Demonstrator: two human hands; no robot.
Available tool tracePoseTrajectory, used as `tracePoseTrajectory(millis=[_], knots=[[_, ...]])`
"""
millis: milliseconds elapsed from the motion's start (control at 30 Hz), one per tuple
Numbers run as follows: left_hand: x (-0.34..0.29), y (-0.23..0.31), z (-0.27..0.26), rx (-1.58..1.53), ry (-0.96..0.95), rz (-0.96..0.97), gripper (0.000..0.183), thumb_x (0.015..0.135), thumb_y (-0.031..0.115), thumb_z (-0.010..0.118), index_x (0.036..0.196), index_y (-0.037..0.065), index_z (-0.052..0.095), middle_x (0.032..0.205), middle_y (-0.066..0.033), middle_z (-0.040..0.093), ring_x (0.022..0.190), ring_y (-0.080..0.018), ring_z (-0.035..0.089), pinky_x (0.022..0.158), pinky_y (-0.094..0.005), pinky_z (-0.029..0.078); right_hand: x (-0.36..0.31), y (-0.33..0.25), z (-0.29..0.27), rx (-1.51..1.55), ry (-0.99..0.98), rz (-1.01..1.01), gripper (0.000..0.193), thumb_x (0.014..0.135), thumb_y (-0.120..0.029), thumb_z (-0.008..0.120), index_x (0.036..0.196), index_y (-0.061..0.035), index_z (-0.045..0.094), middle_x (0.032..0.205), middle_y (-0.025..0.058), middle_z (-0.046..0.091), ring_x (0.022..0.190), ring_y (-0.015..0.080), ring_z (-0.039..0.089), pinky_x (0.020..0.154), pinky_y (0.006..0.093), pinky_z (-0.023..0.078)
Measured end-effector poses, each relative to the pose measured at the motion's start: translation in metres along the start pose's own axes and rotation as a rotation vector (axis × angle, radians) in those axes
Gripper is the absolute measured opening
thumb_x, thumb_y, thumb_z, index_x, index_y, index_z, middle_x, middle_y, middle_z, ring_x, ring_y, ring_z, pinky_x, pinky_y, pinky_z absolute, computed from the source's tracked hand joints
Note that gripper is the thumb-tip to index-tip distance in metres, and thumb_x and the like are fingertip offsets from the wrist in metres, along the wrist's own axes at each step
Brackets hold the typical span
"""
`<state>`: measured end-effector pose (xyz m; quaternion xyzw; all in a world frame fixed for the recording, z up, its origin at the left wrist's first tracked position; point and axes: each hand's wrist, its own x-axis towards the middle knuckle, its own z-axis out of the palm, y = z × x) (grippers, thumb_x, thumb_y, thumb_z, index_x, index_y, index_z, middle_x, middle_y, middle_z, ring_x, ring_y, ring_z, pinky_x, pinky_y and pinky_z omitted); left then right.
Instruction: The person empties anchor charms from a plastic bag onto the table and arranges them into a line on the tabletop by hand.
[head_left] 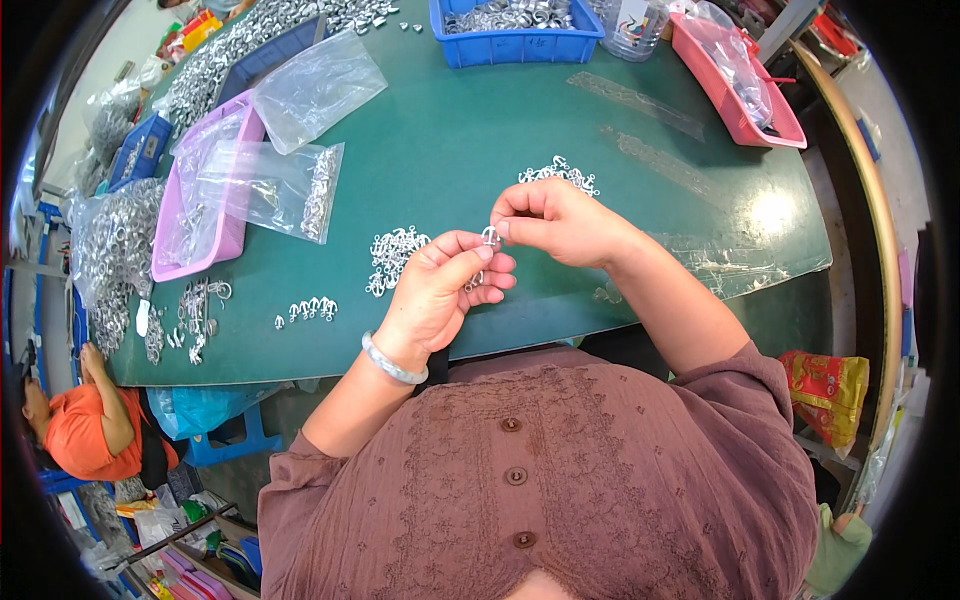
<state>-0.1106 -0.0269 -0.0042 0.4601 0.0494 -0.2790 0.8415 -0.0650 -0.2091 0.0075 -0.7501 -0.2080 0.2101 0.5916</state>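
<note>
A small silver anchor charm (490, 236) is held up between my two hands over the near part of the green table (470, 130). My left hand (432, 290) has its thumb and forefinger closed at the charm, and more silver metal shows among its curled fingers. The thumb and forefinger of my right hand (560, 222) pinch the same charm from the other side. Left of my left hand is a heap of anchor charms (397, 256). A second pile of anchor charms (557, 176) lies just beyond my right hand. Further left sits a short row of anchor charms (313, 309).
A pink basket (232, 235) with clear bags stands at left, near bagged metal rings (125, 235). At the back are a blue tray (515, 48) of metal parts and a red basket (700, 85). A person in orange (92, 430) is at far left.
</note>
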Motion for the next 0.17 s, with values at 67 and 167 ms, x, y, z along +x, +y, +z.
tracePoseTrajectory(millis=[67,167], knots=[[-0.001,0.0003,0.0006,0.006,-0.002,-0.001,0.01,0.086,0.009,0.05,0.093,0.003,0.055,0.084,-0.0116,0.062,0.071,-0.0183,0.062,0.06,-0.0253,0.051,-0.0005,-0.0004,-0.0005,0.045,-0.025,0.018,0.015,0.08,-0.014,0.055,0.082,0.0007,0.059,0.067,0.0011,0.057,0.063,0.0067,0.047,0.058,0.0244,0.041],[-0.0023,0.0011,0.0013,0.013,-0.004,-0.002,0.011,0.086,0.009,0.05,0.094,0.003,0.055,0.085,-0.0116,0.062,0.072,-0.0183,0.062,0.06,-0.0253,0.051,-0.0013,-0.0016,-0.0006,0.05,-0.047,-0.022,0.014,0.081,-0.014,0.055,0.083,0.0001,0.059,0.068,0.0011,0.057,0.064,0.0065,0.047,0.059,0.0241,0.04]])
